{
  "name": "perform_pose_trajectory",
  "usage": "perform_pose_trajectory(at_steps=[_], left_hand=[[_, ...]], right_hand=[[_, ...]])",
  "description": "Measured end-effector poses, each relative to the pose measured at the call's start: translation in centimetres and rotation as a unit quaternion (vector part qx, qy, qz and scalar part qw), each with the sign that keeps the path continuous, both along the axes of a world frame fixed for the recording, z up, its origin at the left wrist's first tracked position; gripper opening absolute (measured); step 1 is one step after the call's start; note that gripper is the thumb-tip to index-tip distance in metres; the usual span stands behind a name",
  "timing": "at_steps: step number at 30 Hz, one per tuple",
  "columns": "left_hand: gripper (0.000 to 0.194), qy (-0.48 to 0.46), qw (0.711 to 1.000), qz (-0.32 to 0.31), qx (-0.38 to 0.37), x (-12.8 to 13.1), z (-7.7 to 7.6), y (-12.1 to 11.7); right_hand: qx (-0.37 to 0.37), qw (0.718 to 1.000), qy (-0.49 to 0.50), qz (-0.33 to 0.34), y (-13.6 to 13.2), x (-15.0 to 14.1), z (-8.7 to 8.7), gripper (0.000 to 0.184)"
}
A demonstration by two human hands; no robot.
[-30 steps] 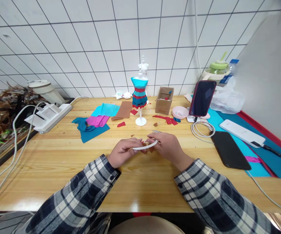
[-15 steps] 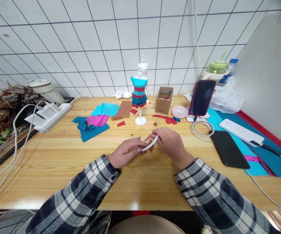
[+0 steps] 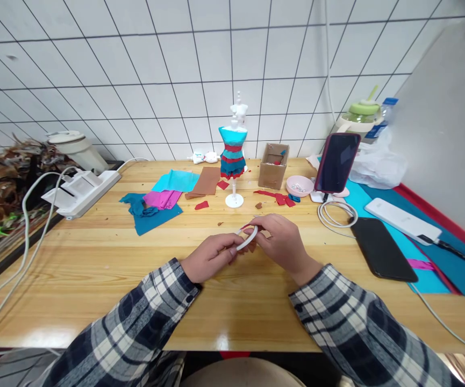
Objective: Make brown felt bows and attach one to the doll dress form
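Observation:
Both my hands meet over the middle of the wooden table (image 3: 95, 269). My left hand (image 3: 212, 258) and my right hand (image 3: 280, 242) together hold a thin white curved strip (image 3: 247, 238), with a small brown piece tucked under the fingers. Beyond them stands a small white mannequin (image 3: 233, 156) on a stand, dressed in blue and red bands. Red and brown fabric scraps (image 3: 274, 198) lie around its base.
Blue, pink and brown fabric sheets (image 3: 163, 196) lie at back left beside a white device (image 3: 81, 191) with cables. A cardboard box (image 3: 273, 165), a pink dish (image 3: 299, 185), a propped phone (image 3: 336, 162), a flat black phone (image 3: 382, 248) and a white power strip (image 3: 401, 219) sit at right.
The white strip has gone from lying long and nearly level between my hands to a shorter, more bent, tilted shape. My hands have drawn closer together.

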State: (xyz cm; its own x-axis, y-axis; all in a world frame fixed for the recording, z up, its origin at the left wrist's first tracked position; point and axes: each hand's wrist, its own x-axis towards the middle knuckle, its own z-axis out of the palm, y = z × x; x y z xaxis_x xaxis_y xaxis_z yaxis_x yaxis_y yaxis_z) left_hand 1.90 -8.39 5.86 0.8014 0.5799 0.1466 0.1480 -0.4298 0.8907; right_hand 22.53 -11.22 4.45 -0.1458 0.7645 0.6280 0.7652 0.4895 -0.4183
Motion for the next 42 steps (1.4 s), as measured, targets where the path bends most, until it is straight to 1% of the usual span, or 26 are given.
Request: perform_pose_trajectory(at_steps=[4,8,11,13,15,17,19,21,24,26,29,31,32,34,36,38,40,42], left_hand=[[0.029,-0.008,1.000,0.008,0.003,-0.3,-0.1,0.4],[0.032,-0.072,0.997,-0.002,0.009,-0.3,0.1,0.5],[0.037,-0.109,0.994,0.004,0.007,-0.3,0.2,0.7],[0.040,-0.114,0.993,0.011,0.007,-0.4,0.0,0.9],[0.040,-0.113,0.993,0.024,-0.006,-0.7,-0.5,1.1],[0.043,-0.113,0.993,0.041,-0.018,-0.9,-0.9,1.2],[0.047,-0.103,0.993,0.056,-0.004,-1.0,-1.1,1.2],[0.043,-0.082,0.995,0.058,0.021,-0.9,-1.1,1.2],[0.036,-0.071,0.996,0.050,0.007,-0.6,-0.7,1.1],[0.037,-0.069,0.997,0.025,-0.009,-0.4,-0.5,0.9],[0.039,-0.055,0.998,-0.016,0.016,0.0,-0.3,0.6],[0.038,-0.044,0.998,-0.019,0.045,0.2,-0.4,0.5],[0.037,-0.043,0.998,-0.018,0.049,0.2,-0.5,0.4],[0.038,-0.052,0.998,-0.016,0.024,0.3,-0.6,0.2],[0.039,-0.062,0.998,-0.002,-0.021,0.3,-0.7,0.0],[0.037,-0.052,0.997,0.028,-0.040,0.3,-0.6,-0.1],[0.034,-0.032,0.997,0.066,-0.022,0.3,-0.4,-0.2],[0.032,-0.005,0.994,0.110,0.021,0.4,-0.2,-0.1]], right_hand=[[0.007,1.000,0.009,0.001,0.0,0.0,0.0,0.011],[-0.002,1.000,0.011,-0.012,0.2,0.5,-0.1,0.014],[-0.006,1.000,0.017,-0.013,0.3,0.7,-0.2,0.014],[-0.001,1.000,0.018,-0.013,0.3,0.7,-0.1,0.015],[0.004,1.000,0.014,-0.013,0.2,0.6,-0.1,0.017],[0.006,1.000,0.006,-0.010,0.1,0.6,-0.1,0.020],[0.010,1.000,0.001,-0.006,0.1,0.6,0.0,0.021],[0.021,1.000,0.000,-0.008,0.0,0.6,0.0,0.019],[0.034,0.999,-0.003,-0.016,0.0,0.7,0.2,0.018],[0.035,0.999,-0.019,-0.016,0.0,0.7,0.2,0.018],[0.031,0.998,-0.047,-0.018,0.0,0.5,0.0,0.016],[0.029,0.998,-0.056,-0.025,0.1,0.4,-0.2,0.015],[0.030,0.997,-0.060,-0.029,0.1,0.3,-0.2,0.015],[0.033,0.996,-0.074,-0.037,0.1,0.2,-0.2,0.016],[0.038,0.994,-0.094,-0.045,0.0,0.0,-0.1,0.018],[0.042,0.994,-0.095,-0.046,-0.1,-0.2,0.0,0.019],[0.031,0.998,-0.045,-0.041,-0.1,-0.5,0.0,0.016],[0.006,0.999,0.038,-0.033,-0.2,-0.6,0.0,0.020]])
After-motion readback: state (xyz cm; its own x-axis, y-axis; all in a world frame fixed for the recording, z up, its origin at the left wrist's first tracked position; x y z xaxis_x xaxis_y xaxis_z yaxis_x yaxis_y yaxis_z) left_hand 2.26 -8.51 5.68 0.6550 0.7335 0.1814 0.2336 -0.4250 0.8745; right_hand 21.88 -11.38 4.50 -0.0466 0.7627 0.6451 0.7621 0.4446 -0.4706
